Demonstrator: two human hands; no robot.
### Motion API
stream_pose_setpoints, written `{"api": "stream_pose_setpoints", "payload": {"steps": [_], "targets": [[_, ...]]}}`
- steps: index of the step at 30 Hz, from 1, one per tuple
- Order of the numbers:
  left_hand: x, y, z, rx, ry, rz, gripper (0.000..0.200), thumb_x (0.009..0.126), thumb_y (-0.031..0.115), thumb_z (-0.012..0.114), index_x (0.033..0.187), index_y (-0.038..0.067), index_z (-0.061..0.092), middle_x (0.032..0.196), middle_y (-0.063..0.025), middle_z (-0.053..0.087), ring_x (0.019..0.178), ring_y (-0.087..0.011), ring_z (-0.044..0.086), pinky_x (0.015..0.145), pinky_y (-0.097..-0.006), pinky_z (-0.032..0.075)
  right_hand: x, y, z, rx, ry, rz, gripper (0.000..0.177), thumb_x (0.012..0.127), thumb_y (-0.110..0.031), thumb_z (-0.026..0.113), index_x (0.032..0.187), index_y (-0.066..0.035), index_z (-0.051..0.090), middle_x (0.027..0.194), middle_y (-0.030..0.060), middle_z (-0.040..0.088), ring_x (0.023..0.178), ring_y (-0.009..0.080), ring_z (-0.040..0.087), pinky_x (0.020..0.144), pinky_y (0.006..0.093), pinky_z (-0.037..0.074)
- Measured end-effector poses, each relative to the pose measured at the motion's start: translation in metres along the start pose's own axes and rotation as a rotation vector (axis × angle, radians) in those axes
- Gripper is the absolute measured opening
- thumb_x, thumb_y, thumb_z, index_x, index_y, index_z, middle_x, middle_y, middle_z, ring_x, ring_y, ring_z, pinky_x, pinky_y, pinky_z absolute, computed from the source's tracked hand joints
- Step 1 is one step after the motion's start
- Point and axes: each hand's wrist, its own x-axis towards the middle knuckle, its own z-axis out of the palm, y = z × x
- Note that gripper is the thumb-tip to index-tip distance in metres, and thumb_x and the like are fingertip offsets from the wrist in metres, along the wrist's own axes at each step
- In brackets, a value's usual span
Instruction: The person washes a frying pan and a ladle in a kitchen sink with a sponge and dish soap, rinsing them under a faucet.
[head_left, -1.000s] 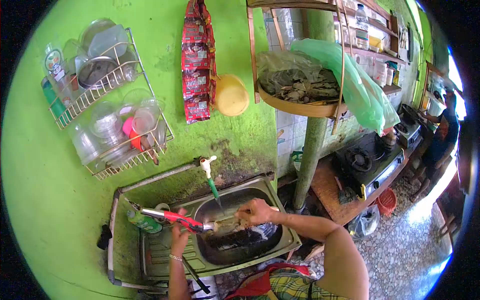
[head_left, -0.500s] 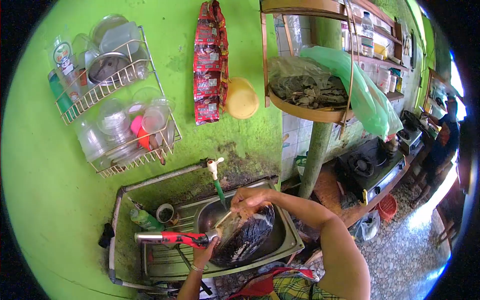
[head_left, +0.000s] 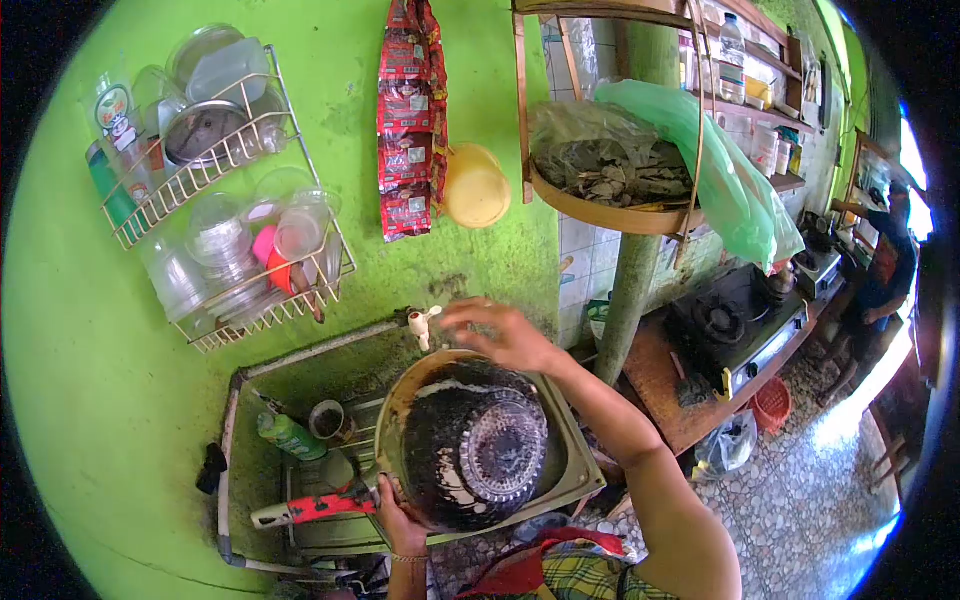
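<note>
A deep frying pan (head_left: pixel 470 435) is tilted over the sink (head_left: pixel 583 478), its blackened underside and ringed base facing me. Its worn red handle (head_left: pixel 330 507) points left across the drainboard. My left hand (head_left: pixel 397 515) is closed around the pan's edge where the handle joins it. Up at the wall, my right hand (head_left: pixel 507 337) is off the pan, fingers apart and slightly bent, right beside the white tap (head_left: pixel 422 326). The pan hides most of the basin.
A green bottle (head_left: pixel 291 436) and a cup (head_left: pixel 329 421) stand at the drainboard's back left. Wire racks (head_left: pixel 235 160) of dishes hang on the green wall. A gas stove (head_left: pixel 740 325) sits on the right counter, with a person (head_left: pixel 885 265) beyond it.
The pan has turned so its underside faces me more fully, and its handle has dropped lower. My right hand has left the pan and moved up to the tap.
</note>
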Motion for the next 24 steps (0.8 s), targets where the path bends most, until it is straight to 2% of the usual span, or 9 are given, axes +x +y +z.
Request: {"api": "stream_pose_setpoints", "payload": {"steps": [3, 5, 6, 7, 9, 13, 18, 21, 24], "targets": [[-0.011, 0.008, -0.012, -0.029, -0.073, -0.036, 0.027, 0.081, 0.034, 0.045, 0.089, 0.009, 0.052, 0.076, -0.001, 0.057, 0.058, -0.0094, 0.054, 0.046, -0.0218, 0.044, -0.039, 0.015, -0.015, 0.018, 0.193, 0.154, 0.021, 0.078, -0.011, 0.049, 0.098, -0.008, 0.053, 0.095, 0.0119, 0.054, 0.094, 0.0238, 0.048, 0.081, 0.0313, 0.038], [-0.02, 0.013, -0.011, -0.157, 0.053, 0.01, 0.031, 0.082, 0.034, 0.043, 0.096, 0.007, 0.049, 0.085, -0.0035, 0.056, 0.07, -0.0146, 0.055, 0.058, -0.027, 0.047, -0.074, 0.024, -0.015, 0.072, 0.305, 0.263, 0.02, 0.079, -0.011, 0.048, 0.097, -0.006, 0.053, 0.093, 0.0096, 0.055, 0.09, 0.0205, 0.051, 0.079, 0.0288, 0.039], [-0.023, 0.012, -0.02, -0.151, -0.021, 0.051, 0.034, 0.082, 0.034, 0.042, 0.102, 0.006, 0.046, 0.094, -0.0059, 0.054, 0.08, -0.0177, 0.054, 0.068, -0.0294, 0.046, -0.091, 0.026, -0.015, 0.187, 0.388, 0.459, 0.018, 0.08, -0.011, 0.046, 0.096, -0.006, 0.053, 0.09, 0.0069, 0.056, 0.083, 0.0164, 0.052, 0.074, 0.026, 0.04], [-0.02, 0.01, -0.031, -0.15, -0.015, 0.041, 0.034, 0.082, 0.034, 0.042, 0.102, 0.006, 0.046, 0.094, -0.0059, 0.054, 0.08, -0.0177, 0.054, 0.068, -0.0294, 0.046, -0.105, 0.027, -0.014, 0.302, 0.474, 0.652, 0.017, 0.081, -0.011, 0.045, 0.095, -0.005, 0.053, 0.086, 0.0041, 0.056, 0.076, 0.0124, 0.053, 0.07, 0.0233, 0.041], [-0.016, 0.006, -0.048, -0.28, -0.059, 0.042, 0.036, 0.082, 0.035, 0.041, 0.104, 0.006, 0.045, 0.097, -0.0065, 0.053, 0.085, -0.0177, 0.052, 0.073, -0.0293, 0.044, -0.133, 0.033, -0.012, 0.291, 0.554, 0.664, 0.017, 0.082, -0.011, 0.044, 0.094, -0.005, 0.053, 0.085, 0.0025, 0.056, 0.071, 0.0099, 0.052, 0.066, 0.0217, 0.041], [-0.032, 0.004, -0.057, -0.268, -0.031, 0.075, 0.043, 0.08, 0.038, 0.044, 0.107, 0.005, 0.043, 0.103, -0.0065, 0.05, 0.093, -0.0195, 0.048, 0.08, -0.0321, 0.04, -0.181, 0.028, -0.008, 0.327, 0.719, 0.784, 0.016, 0.082, -0.012, 0.043, 0.092, -0.004, 0.053, 0.082, 0.0008, 0.055, 0.066, 0.0066, 0.051, 0.058, 0.0195, 0.04], [-0.066, -0.012, -0.053, -0.388, -0.027, 0.04, 0.048, 0.078, 0.042, 0.045, 0.11, 0.006, 0.042, 0.109, -0.0068, 0.047, 0.098, -0.0214, 0.046, 0.083, -0.0341, 0.037, -0.227, 0.034, 0.0, 0.502, 0.675, 0.862, 0.016, 0.083, -0.011, 0.043, 0.093, -0.004, 0.052, 0.08, -0.0005, 0.054, 0.06, 0.0057, 0.05, 0.054, 0.0179, 0.038], [-0.095, -0.016, -0.033, -0.339, 0.04, -0.026, 0.05, 0.078, 0.044, 0.043, 0.112, 0.007, 0.041, 0.111, -0.0066, 0.046, 0.101, -0.0227, 0.044, 0.087, -0.0359, 0.034, -0.256, 0.048, 0.005, 0.515, 0.528, 0.809, 0.016, 0.083, -0.013, 0.044, 0.093, -0.004, 0.052, 0.078, -0.0009, 0.054, 0.06, 0.0047, 0.049, 0.054, 0.0173, 0.037], [-0.075, -0.044, -0.051, -0.382, -0.108, 0.013, 0.05, 0.079, 0.044, 0.04, 0.114, 0.009, 0.038, 0.116, -0.0064, 0.041, 0.106, -0.0235, 0.038, 0.089, -0.0372, 0.031, -0.26, 0.03, -0.002, 0.548, 0.481, 0.897, 0.016, 0.083, -0.015, 0.045, 0.092, -0.003, 0.051, 0.075, -0.0009, 0.053, 0.058, 0.0037, 0.047, 0.051, 0.0172, 0.037]]}}
